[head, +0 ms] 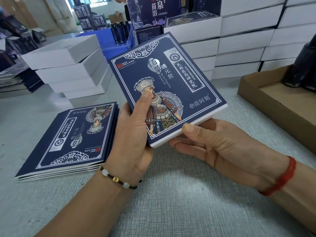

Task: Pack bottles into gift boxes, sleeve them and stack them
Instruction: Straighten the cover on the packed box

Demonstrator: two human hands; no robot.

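Both hands [133,134] grip sleeved box [167,89] | navy sleeve (white ends showing)

Bare grey table [179,194] in front of the person — open room between the forearms and toward the near edge. Left: flat pile of blue sleeves [68,139] lies just beside the left hand [131,134], low obstacle. Behind it, stack of white boxes [68,65] blocks the far left. Back: wall of white boxes [248,43] closes the far side. Right: open cardboard tray [273,103] with a raised rim — dark bundle [302,65] stands in it. Sleeved box [167,89], held up off the table, fills the centre; a strip of table runs clear beneath it toward the back wall.
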